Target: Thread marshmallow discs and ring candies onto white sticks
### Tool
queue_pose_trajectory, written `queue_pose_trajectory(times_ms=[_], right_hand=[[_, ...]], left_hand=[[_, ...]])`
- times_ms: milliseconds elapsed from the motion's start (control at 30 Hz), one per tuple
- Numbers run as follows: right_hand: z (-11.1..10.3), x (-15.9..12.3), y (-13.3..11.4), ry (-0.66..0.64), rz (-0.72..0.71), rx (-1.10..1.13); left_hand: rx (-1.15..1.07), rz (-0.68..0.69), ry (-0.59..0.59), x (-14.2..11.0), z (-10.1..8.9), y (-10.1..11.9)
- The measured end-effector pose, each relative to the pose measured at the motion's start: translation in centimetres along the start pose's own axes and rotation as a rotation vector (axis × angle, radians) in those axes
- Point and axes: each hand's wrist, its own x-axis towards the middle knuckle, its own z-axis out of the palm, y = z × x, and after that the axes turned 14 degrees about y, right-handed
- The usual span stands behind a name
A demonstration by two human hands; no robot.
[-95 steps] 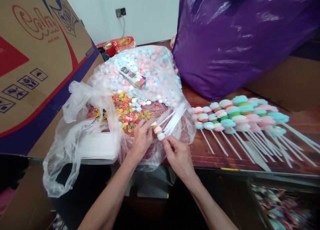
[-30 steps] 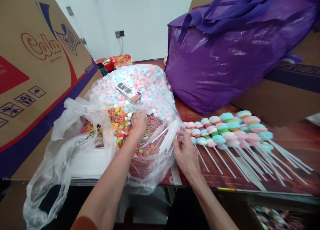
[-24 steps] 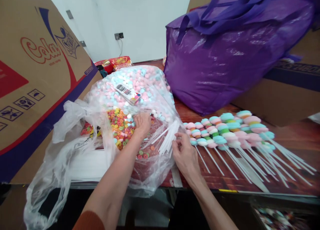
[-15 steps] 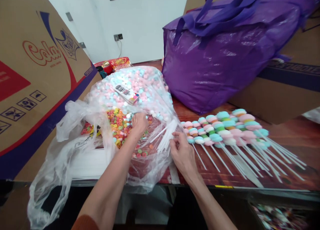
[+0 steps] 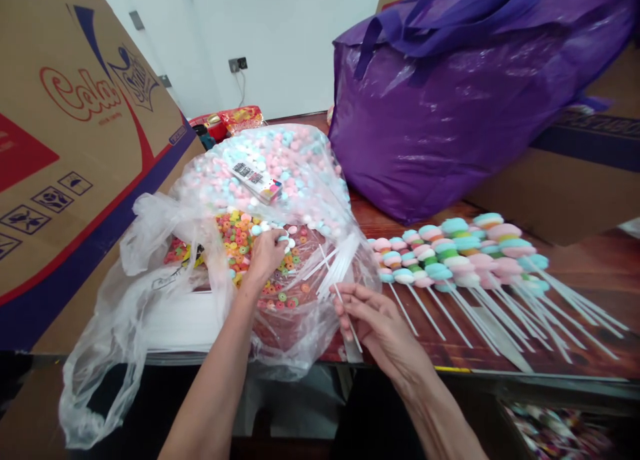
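My right hand [image 5: 373, 320] pinches a thin white stick [image 5: 355, 337] between thumb and fingers, above the table's front. Just beyond it, a fan of loose white sticks [image 5: 343, 260] lies on clear plastic. My left hand [image 5: 266, 257] reaches among ring-shaped gummy candies [image 5: 235, 237] and small pastel marshmallows, its fingers closed; what they hold, if anything, is hidden. Behind it bulges a clear bag of pink, blue and white marshmallows [image 5: 300, 143], with a stack of printed labels [image 5: 257, 182] on top. Finished candy skewers [image 5: 460, 247] lie in rows on the right.
A printed cardboard box [image 5: 95, 160] stands on the left, and a large purple bag [image 5: 440, 113] at the back right. A crumpled plastic bag [image 5: 105, 353] hangs over the front edge beside a white stack [image 5: 185, 320]. Red packets [image 5: 240, 119] sit at the back.
My right hand has lifted a white stick from near the loose bunch and turned palm up slightly. My left hand has shifted a little left and nearer. The view has moved slightly.
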Motion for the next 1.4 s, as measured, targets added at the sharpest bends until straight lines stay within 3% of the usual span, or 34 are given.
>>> queue_pose_trajectory(times_ms=[167, 300, 567, 733, 900, 967, 1033, 1167, 1267, 1400], right_hand=[[0.3, 0.1, 1.1, 0.019, 0.021, 0.052], [0.4, 0.2, 1.5, 0.006, 0.04, -0.002], [0.2, 0.5, 1.9, -0.012, 0.031, -0.001], [0.3, 0.6, 2.0, -0.021, 0.02, -0.008], [0.6, 0.3, 2.3, -0.038, -0.008, -0.072], [0.7, 0.2, 2.4, -0.017, -0.03, -0.08], [0.7, 0.2, 2.5, 0.005, -0.066, -0.106], [0.6, 0.3, 3.0, 0.008, -0.161, -0.218], [0.5, 0.4, 3.4, -0.008, -0.207, -0.307], [0.6, 0.5, 3.7, -0.007, -0.249, -0.379]], left_hand=[[-0.026, -0.024, 0.04, 0.3, 0.0, 1.1], [0.07, 0.055, 0.041, 1.6, 0.5, 2.3], [0.235, 0.192, -0.141, 4.4, 2.3, 1.9], [0.248, 0.248, -0.191, 3.9, 2.2, 1.8], [0.199, 0.263, -0.119, 2.2, 1.5, 2.0], [0.082, 0.209, -0.055, 0.9, 1.5, 1.9], [-0.182, 0.095, -0.015, -0.9, 1.6, 1.7], [-0.686, -0.151, -0.043, -4.7, 1.6, 1.5], [-0.827, -0.256, -0.04, -6.5, 1.2, 1.6], [-0.86, -0.278, 0.001, -7.0, 0.8, 1.7]])
